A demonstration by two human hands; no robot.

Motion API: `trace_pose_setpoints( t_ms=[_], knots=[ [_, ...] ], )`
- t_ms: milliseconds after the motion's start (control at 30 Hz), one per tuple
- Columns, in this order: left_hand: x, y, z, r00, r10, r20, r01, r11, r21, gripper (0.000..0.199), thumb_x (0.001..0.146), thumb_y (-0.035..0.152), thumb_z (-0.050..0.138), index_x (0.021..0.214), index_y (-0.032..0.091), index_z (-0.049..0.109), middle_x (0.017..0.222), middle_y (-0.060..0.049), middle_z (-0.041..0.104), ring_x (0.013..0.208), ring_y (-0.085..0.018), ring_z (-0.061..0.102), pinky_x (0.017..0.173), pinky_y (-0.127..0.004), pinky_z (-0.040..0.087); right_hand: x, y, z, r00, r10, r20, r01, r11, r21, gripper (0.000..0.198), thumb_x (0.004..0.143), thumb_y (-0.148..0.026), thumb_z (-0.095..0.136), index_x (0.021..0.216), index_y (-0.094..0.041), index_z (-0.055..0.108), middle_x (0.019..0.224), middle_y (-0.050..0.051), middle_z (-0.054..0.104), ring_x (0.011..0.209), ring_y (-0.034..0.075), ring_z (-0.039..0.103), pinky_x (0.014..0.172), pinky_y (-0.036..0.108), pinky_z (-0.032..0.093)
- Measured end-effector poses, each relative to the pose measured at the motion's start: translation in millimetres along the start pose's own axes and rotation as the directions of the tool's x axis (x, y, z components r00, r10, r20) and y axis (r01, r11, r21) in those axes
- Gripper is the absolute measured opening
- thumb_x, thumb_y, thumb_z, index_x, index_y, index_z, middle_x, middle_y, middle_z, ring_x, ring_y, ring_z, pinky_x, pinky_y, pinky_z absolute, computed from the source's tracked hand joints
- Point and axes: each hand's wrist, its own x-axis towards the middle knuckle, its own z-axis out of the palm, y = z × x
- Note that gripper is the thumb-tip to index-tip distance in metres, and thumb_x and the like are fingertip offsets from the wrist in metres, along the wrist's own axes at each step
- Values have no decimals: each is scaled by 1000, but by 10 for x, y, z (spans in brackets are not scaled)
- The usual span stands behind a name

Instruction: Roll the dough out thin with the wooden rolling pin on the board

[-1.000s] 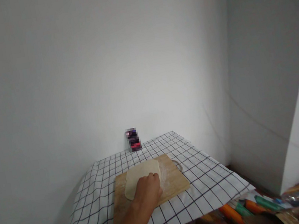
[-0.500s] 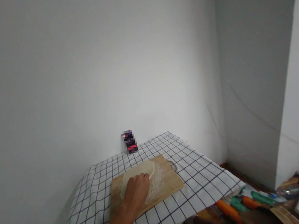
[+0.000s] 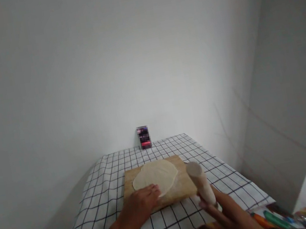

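Observation:
A flat, roundish sheet of dough [image 3: 159, 174] lies on a floured wooden board [image 3: 183, 186]. My left hand [image 3: 144, 201] rests at the near left edge of the dough, palm down with the fingers stretched over it. My right hand [image 3: 228, 212] is wrapped round a pale wooden rolling pin [image 3: 201, 185], held tilted up at the near right of the board. One end of the pin points toward the far side, and its lower end is hidden in the hand.
Under the board spreads a white cloth [image 3: 220, 175] with a dark grid. A dark, pixelated upright object [image 3: 144, 137] leans by the white wall [image 3: 134, 74]. Orange and green items [image 3: 274, 217] lie low at the right, beyond the cloth's edge.
My right hand has come up from the lower right with the rolling pin. My left hand, closed on the dough's edge before, now lies flatter, and the dough lies spread. The view has turned left.

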Motion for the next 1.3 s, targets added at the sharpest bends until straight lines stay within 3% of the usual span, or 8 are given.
trace_pose_setpoints(
  t_ms=[167, 300, 400, 500, 600, 700, 967, 1300],
  knots=[
    [-12, 223, -412, 974, 18, -228, -32, 998, -57, 22, 96, 15, 52, 112, 21, 67, 97, -2, 78, 92, -15, 73, 85, -30, 60, 1057, 236, -115, 973, 29, 230, 68, 913, -401, 36, 95, -56, 55, 88, -23, 65, 78, 3, 70, 70, 19, 64, 62, 29, 41],
    [151, 113, -431, 944, -250, -216, 249, 968, -34, 28, 100, 21, 45, 116, 22, 67, 113, -6, 74, 113, -21, 65, 101, -40, 52, 1447, 225, 111, 917, -55, 394, 262, 829, -494, 53, 98, -66, 43, 81, -22, 65, 79, 5, 70, 73, 19, 65, 63, 28, 35],
    [334, -142, -159, 783, -621, -45, 622, 781, 54, 37, 101, 24, 40, 130, 17, 62, 136, -12, 65, 132, -26, 55, 115, -48, 40, 1512, 259, 319, 915, -93, 392, 280, 846, -454, 46, 107, -48, 31, 92, -22, 66, 90, 5, 71, 79, 18, 64, 67, 28, 36],
    [467, -370, 129, 689, -723, 52, 714, 689, 126, 43, 98, 22, 42, 137, 17, 57, 148, -11, 58, 142, -30, 45, 117, -52, 35, 1534, 380, 447, 925, -82, 372, 246, 875, -417, 36, 107, -36, 33, 102, -21, 64, 96, 5, 69, 83, 18, 63, 72, 28, 40],
    [541, -506, 255, 682, -730, 37, 719, 679, 146, 42, 98, 25, 41, 136, 18, 59, 151, -11, 55, 145, -32, 41, 116, -54, 34, 1606, 528, 515, 932, -111, 346, 252, 884, -394, 31, 105, -33, 37, 107, -19, 65, 108, 8, 65, 97, 20, 60, 83, 31, 44],
    [599, -587, 245, 688, -725, 24, 717, 685, 130, 37, 100, 26, 39, 127, 18, 64, 136, -11, 66, 137, -29, 51, 113, -48, 36, 1741, 639, 578, 931, -129, 342, 254, 900, -353, 33, 105, -32, 38, 117, -18, 65, 120, 11, 62, 113, 21, 56, 96, 35, 43],
    [687, -675, 252, 675, -737, 28, 728, 672, 136, 33, 98, 24, 42, 120, 17, 67, 120, -10, 73, 111, -26, 66, 100, -43, 44, 2027, 766, 704, 904, -117, 411, 249, 926, -284, 41, 107, -38, 32, 123, -21, 65, 129, 9, 65, 123, 22, 56, 105, 40, 43],
    [647, -724, 340, 679, -721, 142, 713, 693, 105, 39, 99, 28, 38, 126, 18, 64, 127, -10, 71, 119, -25, 63, 106, -42, 43, 1683, 759, 648, 931, -40, 363, 188, 905, -381, 51, 98, -25, 37, 145, -19, 53, 154, 10, 50, 144, 26, 41, 118, 49, 35]
  ],
)
